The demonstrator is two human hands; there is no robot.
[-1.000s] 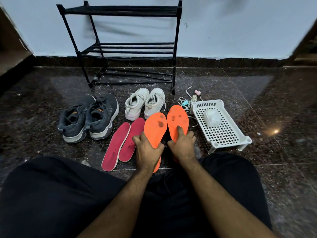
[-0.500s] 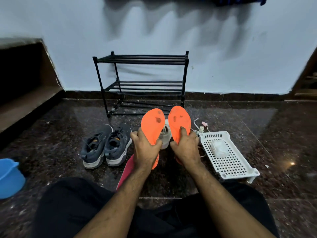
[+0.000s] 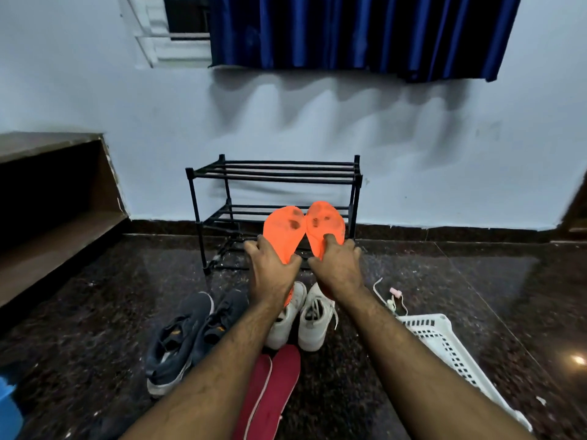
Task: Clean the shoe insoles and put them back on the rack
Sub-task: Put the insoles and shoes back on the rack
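Left hand point(image 3: 273, 274): grasps one orange insole point(image 3: 282, 233), held upright. Right hand point(image 3: 336, 268): grasps a second orange insole point(image 3: 324, 225), thumb on its face. Both insoles are raised in front of the black rack point(image 3: 276, 198), toe ends touching, each with dark smudges. Floor point(image 3: 444, 281): two red insoles point(image 3: 273, 389) side by side; white shoes point(image 3: 301, 315); dark sneakers point(image 3: 187, 338). White basket point(image 3: 444, 344): contents not visible.
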